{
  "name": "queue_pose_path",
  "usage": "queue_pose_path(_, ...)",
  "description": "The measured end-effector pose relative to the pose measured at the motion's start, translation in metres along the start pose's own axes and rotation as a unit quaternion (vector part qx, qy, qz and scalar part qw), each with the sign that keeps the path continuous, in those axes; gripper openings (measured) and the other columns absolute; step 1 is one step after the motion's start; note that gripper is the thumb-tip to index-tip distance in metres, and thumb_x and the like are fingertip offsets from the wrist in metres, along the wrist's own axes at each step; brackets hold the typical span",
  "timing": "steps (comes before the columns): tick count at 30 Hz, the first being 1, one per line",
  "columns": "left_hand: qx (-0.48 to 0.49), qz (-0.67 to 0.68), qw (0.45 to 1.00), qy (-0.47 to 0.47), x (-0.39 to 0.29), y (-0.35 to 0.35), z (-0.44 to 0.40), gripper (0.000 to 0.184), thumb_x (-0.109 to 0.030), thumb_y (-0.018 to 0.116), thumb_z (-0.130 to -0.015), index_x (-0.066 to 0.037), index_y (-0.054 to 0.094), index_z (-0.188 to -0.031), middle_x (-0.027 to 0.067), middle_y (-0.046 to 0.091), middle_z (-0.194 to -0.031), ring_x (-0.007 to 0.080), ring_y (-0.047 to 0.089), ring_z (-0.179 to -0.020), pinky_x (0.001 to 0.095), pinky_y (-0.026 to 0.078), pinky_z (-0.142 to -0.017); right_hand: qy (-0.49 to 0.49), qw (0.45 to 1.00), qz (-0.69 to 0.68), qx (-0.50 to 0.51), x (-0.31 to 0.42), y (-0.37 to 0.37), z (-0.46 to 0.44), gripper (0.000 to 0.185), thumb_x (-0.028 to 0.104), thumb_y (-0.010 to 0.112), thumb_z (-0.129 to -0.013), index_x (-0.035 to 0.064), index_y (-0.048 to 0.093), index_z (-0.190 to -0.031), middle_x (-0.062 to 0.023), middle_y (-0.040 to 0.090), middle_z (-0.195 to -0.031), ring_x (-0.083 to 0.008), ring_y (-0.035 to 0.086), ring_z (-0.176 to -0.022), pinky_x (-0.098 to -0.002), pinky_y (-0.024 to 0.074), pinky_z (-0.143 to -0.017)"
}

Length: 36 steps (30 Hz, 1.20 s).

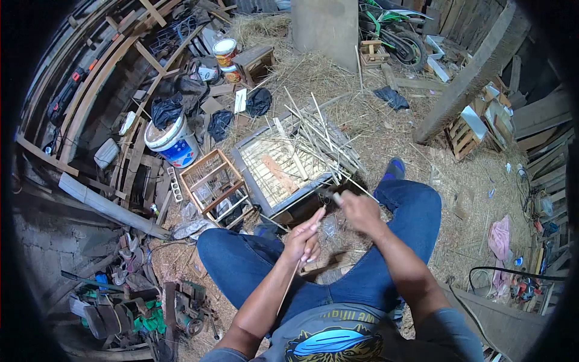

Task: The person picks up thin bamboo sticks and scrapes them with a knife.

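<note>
My left hand (301, 244) is closed around a thin pale stick (291, 281), which looks like a bamboo strip. Its upper end pokes out past my fingertips, and the lower length runs back along my forearm. Just to the right, my right hand (360, 214) is wrapped round a tool with a pale end (337, 198) and a dark part beyond it; blur hides its exact kind. In front of both hands stands a low, dark-framed box (282, 206) with a mesh-like top. A pile of thin strips (316, 140) and a flat brown wood piece (277, 173) lie on it.
Left of the box is a wooden frame (211, 176), with a white bucket (175, 145) behind it. A wooden post (473, 72) leans at the right. Farther back are a small stool (253, 58) and a green motorbike (395, 33). Straw covers much of the floor.
</note>
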<state>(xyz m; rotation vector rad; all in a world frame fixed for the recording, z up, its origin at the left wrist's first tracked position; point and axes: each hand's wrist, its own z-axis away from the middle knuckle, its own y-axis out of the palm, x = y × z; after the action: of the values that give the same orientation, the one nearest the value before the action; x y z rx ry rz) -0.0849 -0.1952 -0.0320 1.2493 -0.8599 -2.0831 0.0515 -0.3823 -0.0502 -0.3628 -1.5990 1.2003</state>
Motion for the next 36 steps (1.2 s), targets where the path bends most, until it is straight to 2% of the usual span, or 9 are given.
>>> queue_pose_path(4, -0.008, 0.048, 0.999, 0.019, 0.003, 0.0, -0.002, 0.051, -0.02, 0.042, -0.109, -0.015, 0.031, -0.158, -0.0035, 0.036, -0.048, 0.0087, 0.033, -0.03, 0.0261, 0.036, -0.035, -0.019, 0.996, -0.073, -0.046, 0.003, -0.016, -0.004, 0.042, 0.049, 0.043, -0.105, 0.0124, 0.055, -0.087, -0.0148, 0.063, -0.064, -0.0408, 0.066, -0.066, -0.055, 0.0445, -0.056)
queue_pose_path(11, -0.015, 0.076, 0.997, 0.02, -0.002, -0.006, -0.003, 0.05, -0.02, 0.04, -0.11, -0.014, 0.029, -0.158, -0.0025, 0.037, -0.048, 0.0097, 0.034, -0.03, 0.0274, 0.037, -0.036, -0.143, 0.986, -0.087, -0.003, 0.032, 0.0, 0.023, 0.033, 0.043, 0.05, -0.102, 0.0132, 0.057, -0.09, -0.0144, 0.065, -0.067, -0.0413, 0.066, -0.065, -0.0552, 0.0475, -0.056)
queue_pose_path(23, -0.04, 0.07, 0.997, 0.015, 0.003, -0.01, -0.009, 0.049, -0.017, 0.04, -0.109, -0.014, 0.031, -0.158, -0.0018, 0.038, -0.046, 0.0097, 0.032, -0.029, 0.0272, 0.035, -0.034, -0.117, 0.993, -0.021, 0.008, 0.013, 0.005, 0.014, 0.034, 0.044, 0.049, -0.102, 0.0135, 0.06, -0.094, -0.0167, 0.068, -0.072, -0.042, 0.068, -0.069, -0.0576, 0.05, -0.059)
queue_pose_path(25, 0.0, 0.08, 0.996, 0.03, 0.0, -0.005, 0.0, 0.049, -0.016, 0.04, -0.109, -0.014, 0.032, -0.158, -0.002, 0.037, -0.046, 0.0091, 0.032, -0.029, 0.0262, 0.032, -0.032, 0.035, 0.998, 0.054, 0.026, -0.001, 0.0, 0.004, 0.038, 0.047, 0.045, -0.103, 0.0134, 0.061, -0.095, -0.0177, 0.068, -0.072, -0.0419, 0.068, -0.069, -0.0577, 0.0502, -0.06)
queue_pose_path(26, 0.001, 0.077, 0.997, 0.029, -0.003, -0.002, 0.002, 0.049, -0.016, 0.04, -0.109, -0.014, 0.032, -0.158, -0.002, 0.037, -0.046, 0.0091, 0.032, -0.029, 0.0262, 0.032, -0.032, 0.033, 0.998, 0.047, 0.001, -0.023, 0.003, -0.002, 0.043, 0.051, 0.04, -0.104, 0.0142, 0.061, -0.097, -0.0174, 0.067, -0.07, -0.0406, 0.068, -0.067, -0.0575, 0.0496, -0.06)
queue_pose_path(28, -0.026, 0.045, 0.998, 0.034, -0.004, 0.001, 0.007, 0.049, -0.014, 0.041, -0.109, -0.014, 0.033, -0.157, -0.0022, 0.036, -0.047, 0.0083, 0.031, -0.03, 0.0248, 0.03, -0.031, -0.009, 0.997, 0.021, -0.068, -0.022, -0.01, -0.006, 0.045, 0.053, 0.038, -0.105, 0.0152, 0.059, -0.095, -0.0148, 0.066, -0.067, -0.0383, 0.068, -0.065, -0.0561, 0.0485, -0.057)
queue_pose_path(31, -0.041, -0.009, 0.998, 0.048, -0.004, -0.002, 0.0, 0.049, -0.015, 0.043, -0.108, -0.013, 0.035, -0.157, -0.0024, 0.036, -0.047, 0.0078, 0.031, -0.03, 0.0247, 0.033, -0.033, -0.025, 0.999, -0.021, -0.019, 0.013, -0.02, 0.004, 0.043, 0.051, 0.04, -0.105, 0.0146, 0.056, -0.088, -0.0134, 0.065, -0.065, -0.0394, 0.066, -0.062, -0.0535, 0.0462, -0.053)
queue_pose_path(33, -0.086, -0.055, 0.994, 0.038, -0.002, -0.006, -0.002, 0.048, -0.017, 0.046, -0.108, -0.012, 0.038, -0.155, -0.0024, 0.036, -0.047, 0.0082, 0.031, -0.03, 0.0253, 0.035, -0.034, -0.093, 0.995, -0.03, -0.012, 0.028, -0.007, 0.018, 0.039, 0.048, 0.044, -0.104, 0.0146, 0.057, -0.089, -0.0136, 0.065, -0.067, -0.0404, 0.066, -0.063, -0.0538, 0.0465, -0.054)
queue_pose_path(36, -0.058, -0.055, 0.996, 0.03, -0.002, -0.01, -0.003, 0.046, -0.018, 0.047, -0.107, -0.01, 0.04, -0.153, -0.0023, 0.037, -0.046, 0.0085, 0.031, -0.029, 0.0256, 0.035, -0.034, -0.13, 0.99, -0.057, -0.006, 0.032, 0.004, 0.024, 0.036, 0.046, 0.047, -0.103, 0.0141, 0.057, -0.089, -0.0138, 0.066, -0.069, -0.0408, 0.066, -0.065, -0.0546, 0.0475, -0.055)
